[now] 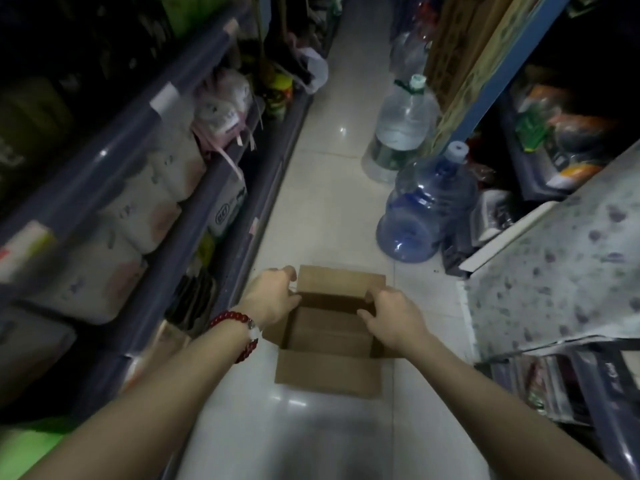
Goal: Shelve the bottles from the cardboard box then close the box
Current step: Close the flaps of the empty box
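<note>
White floor tiles run between dim shelves. Both hands hold the far flap of the open, empty cardboard box: left hand grips its left corner, right hand its right edge. Beyond the right hand stand water jugs. Package lettering left of the hands is too blurred to read.

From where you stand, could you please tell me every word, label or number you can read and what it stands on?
None reads clearly.
White pack on the left shelf: a round logo and print, too blurred.
Shelf-edge tags: blank or blurred.
Dark packs at lower right: pale marks, illegible.
Box: no print in view.
</note>
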Demonstrator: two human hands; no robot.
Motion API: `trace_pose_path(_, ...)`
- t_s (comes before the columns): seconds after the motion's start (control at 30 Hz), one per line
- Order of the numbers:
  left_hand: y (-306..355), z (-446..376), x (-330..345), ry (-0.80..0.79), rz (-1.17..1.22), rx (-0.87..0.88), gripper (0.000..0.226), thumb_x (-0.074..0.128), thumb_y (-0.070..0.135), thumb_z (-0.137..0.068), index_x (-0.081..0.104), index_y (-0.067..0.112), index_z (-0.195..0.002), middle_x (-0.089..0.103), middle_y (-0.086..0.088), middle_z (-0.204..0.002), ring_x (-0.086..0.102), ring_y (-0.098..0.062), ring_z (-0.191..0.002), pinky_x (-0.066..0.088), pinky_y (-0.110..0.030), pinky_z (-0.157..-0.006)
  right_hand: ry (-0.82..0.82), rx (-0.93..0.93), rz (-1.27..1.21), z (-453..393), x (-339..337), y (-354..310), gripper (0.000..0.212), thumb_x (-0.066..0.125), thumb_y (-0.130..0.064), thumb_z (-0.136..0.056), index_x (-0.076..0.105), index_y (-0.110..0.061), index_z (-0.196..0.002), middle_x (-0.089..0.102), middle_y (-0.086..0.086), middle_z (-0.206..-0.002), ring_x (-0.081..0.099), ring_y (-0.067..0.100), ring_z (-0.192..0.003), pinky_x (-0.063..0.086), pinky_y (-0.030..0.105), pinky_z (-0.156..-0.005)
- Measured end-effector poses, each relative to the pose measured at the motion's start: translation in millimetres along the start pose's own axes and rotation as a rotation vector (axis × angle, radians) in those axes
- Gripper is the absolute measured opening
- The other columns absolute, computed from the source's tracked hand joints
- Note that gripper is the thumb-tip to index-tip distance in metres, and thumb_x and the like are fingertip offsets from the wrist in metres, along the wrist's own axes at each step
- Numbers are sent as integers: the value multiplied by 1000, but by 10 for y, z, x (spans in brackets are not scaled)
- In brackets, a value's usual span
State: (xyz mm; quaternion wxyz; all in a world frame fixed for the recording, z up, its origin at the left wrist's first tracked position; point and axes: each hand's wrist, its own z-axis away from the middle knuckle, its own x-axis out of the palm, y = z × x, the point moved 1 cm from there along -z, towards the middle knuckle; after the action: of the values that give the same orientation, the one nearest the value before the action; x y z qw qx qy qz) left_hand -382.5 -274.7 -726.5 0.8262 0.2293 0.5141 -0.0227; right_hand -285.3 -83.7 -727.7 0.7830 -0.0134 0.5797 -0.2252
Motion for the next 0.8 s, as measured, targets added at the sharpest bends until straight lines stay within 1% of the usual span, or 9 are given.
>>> trace_pose_path(0.07,-158,-136,313,2,-6,-5,35,59,31,-88,52,16,-120,61,-9,-112,61,-25,-97,53,-34,-76,-12,-2,7,-123,357,107,35,54,-37,-91,58,-13,-116,62,12,-113,59,30,-106,51,38,-86)
trace_pose_path(0.17,-351,-347,766,13,-6,-3,27,58,30,-89,54,16,-112,61,-7,-103,61,-23,-89,56,-37,-74,-10,-13,11,-349,836,262,31,55,-36,-91,58,-14,-113,63,9,-109,60,27,-100,53,38,-82)
trace_pose_path(0.27,-553,-586,1168,68,8,-14,27,59,29,-88,54,17,-113,59,-5,-105,61,-22,-91,56,-39,-77,11,-29,13,-632,1275,381,33,56,-37,-90,58,-14,-113,64,9,-109,61,26,-99,54,43,-83)
trace_pose_path(0.33,-674,-728,1415,105,11,-26,30,59,29,-89,53,18,-116,56,-5,-111,59,-22,-95,56,-39,-80,29,-43,14,-794,1527,457,36,56,-38,-89,57,-13,-114,63,9,-109,61,27,-100,54,44,-83)
trace_pose_path(0.4,-791,-852,1611,136,17,-33,34,59,30,-89,52,19,-120,53,-5,-115,58,-22,-98,55,-39,-82,52,-72,9,-937,1753,522,35,56,-38,-90,57,-13,-114,62,8,-108,60,24,-96,55,42,-82)
trace_pose_path(0.6,-1046,-1212,1960,220,15,-62,40,59,34,-89,50,19,-125,50,-8,-124,54,-23,-107,53,-37,-87,79,-138,-30,-1287,2213,647,35,56,-38,-91,58,-14,-116,61,4,-110,60,20,-97,55,37,-83)
trace_pose_path(0.67,-1063,-1302,2045,260,-20,-69,41,58,34,-89,49,19,-127,45,-8,-132,48,-25,-117,49,-37,-93,96,-141,-37,-1363,2307,685,36,56,-38,-91,57,-14,-118,61,5,-112,59,20,-100,54,38,-85)
trace_pose_path(0.73,-1065,-1379,2106,280,-54,-81,43,58,34,-89,48,20,-128,37,-9,-142,38,-29,-128,42,-41,-100,114,-132,-28,-1425,2355,745,39,55,-39,-91,56,-14,-121,61,6,-114,59,21,-102,54,40,-87)
trace_pose_path(0.8,-1071,-1430,2164,254,-37,-111,46,58,35,-89,46,21,-131,28,-12,-149,30,-33,-136,37,-45,-105,133,-114,-15,-1451,2362,839,39,54,-39,-92,57,-14,-120,61,7,-114,58,22,-104,53,41,-89)
